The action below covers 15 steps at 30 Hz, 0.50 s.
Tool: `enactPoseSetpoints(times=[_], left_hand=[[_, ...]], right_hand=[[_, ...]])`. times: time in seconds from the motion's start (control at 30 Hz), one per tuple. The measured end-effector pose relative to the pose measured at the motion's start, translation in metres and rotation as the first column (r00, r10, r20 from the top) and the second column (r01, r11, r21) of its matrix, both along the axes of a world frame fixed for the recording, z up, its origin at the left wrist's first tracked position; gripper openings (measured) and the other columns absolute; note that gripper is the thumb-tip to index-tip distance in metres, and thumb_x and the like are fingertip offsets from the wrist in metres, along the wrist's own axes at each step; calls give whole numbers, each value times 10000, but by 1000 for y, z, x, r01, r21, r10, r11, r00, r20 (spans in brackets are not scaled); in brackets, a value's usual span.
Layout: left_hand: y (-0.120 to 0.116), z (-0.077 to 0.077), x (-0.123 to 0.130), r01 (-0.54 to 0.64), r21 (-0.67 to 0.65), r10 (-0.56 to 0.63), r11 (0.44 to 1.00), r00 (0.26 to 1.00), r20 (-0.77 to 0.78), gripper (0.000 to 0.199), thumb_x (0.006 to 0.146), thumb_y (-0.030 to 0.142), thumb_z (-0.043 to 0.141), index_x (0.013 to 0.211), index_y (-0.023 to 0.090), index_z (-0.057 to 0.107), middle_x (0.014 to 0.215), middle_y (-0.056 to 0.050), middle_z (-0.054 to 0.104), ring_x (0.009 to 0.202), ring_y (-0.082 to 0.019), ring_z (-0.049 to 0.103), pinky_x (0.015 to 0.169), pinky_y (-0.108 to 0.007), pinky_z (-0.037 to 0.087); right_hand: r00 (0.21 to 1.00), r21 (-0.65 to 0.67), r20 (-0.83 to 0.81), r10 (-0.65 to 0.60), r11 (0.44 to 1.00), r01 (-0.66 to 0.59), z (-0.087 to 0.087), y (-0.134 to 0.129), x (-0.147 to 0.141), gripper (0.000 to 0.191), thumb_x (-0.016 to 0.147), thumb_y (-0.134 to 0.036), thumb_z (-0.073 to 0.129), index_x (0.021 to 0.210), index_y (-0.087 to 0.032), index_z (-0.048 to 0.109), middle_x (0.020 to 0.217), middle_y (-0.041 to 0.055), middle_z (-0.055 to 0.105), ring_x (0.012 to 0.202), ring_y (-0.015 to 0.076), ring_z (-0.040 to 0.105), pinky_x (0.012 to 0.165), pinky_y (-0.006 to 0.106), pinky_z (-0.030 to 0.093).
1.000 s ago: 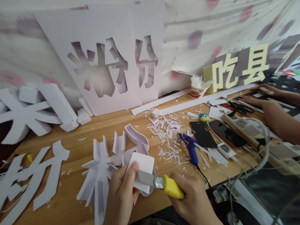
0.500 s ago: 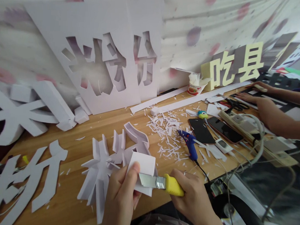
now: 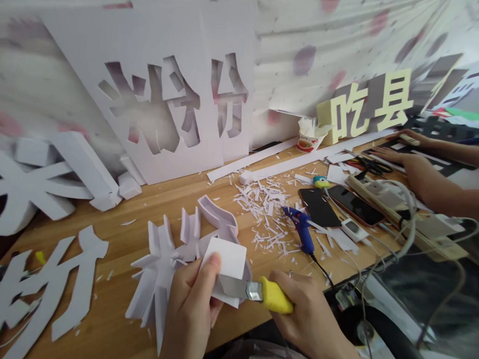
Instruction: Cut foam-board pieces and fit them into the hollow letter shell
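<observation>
Head view: my left hand (image 3: 190,307) has hold of a small white piece (image 3: 228,257), squarish on its upper face, out in front of me above the near edge of the wooden table (image 3: 116,274). My thumb lies flat on that face and the fingers curl in behind and below, so they are open only by the thickness of the piece; the tips on the far side are hidden from me.

My right hand (image 3: 307,312) is closed around the yellow handle of a knife (image 3: 276,296), the fingers wrapped with no gap that I can see. The knife's long axis runs nearly level from right to left, sloping a little down towards the handle, and its blade (image 3: 234,286) points left at my other hand. The blade lies across the lower part of the piece, just below my thumb; how deep it bites, I cannot tell.

Just behind the piece and to its left sits a hollow white character (image 3: 162,271), its walls standing up. Further back lie a heap of white scraps (image 3: 266,199) and, to their right, a blue glue gun (image 3: 303,235).
</observation>
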<state>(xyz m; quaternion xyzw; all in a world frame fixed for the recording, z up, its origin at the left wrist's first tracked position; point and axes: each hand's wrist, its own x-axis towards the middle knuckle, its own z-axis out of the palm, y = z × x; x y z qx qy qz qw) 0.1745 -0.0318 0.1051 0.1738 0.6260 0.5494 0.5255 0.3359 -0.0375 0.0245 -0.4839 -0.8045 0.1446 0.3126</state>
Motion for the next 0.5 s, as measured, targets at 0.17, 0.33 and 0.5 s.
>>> enactPoseSetpoints(times=[0.17,0.33,0.5], left_hand=[[-3,2,-3,62,33,-62,998,998,5,453,536,439,845,469,180,480,440,88,355,420,-34,340,391,-140,277],[-6,3,-8,47,-1,-47,999,999,-6,428,517,458,856,492,171,539,446,80,355,423,-37,328,396,-154,252],[-6,0,-14,56,16,-56,998,998,-27,417,543,482,837,498,175,559,432,67,383,405,-43,330,386,-165,216]], right_hand=[[996,98,50,-78,993,73,-3,5,0,106,759,-168,433,700,-238,485,513,-25,556,439,130,562,471,222,317],[992,97,26,-123,988,120,-10,11,1,91,723,-168,443,724,-236,503,491,-42,532,426,121,524,472,222,279],[985,25,4,-174,984,174,-19,15,1,59,745,-200,466,721,-234,508,491,-42,521,453,123,505,501,231,265]])
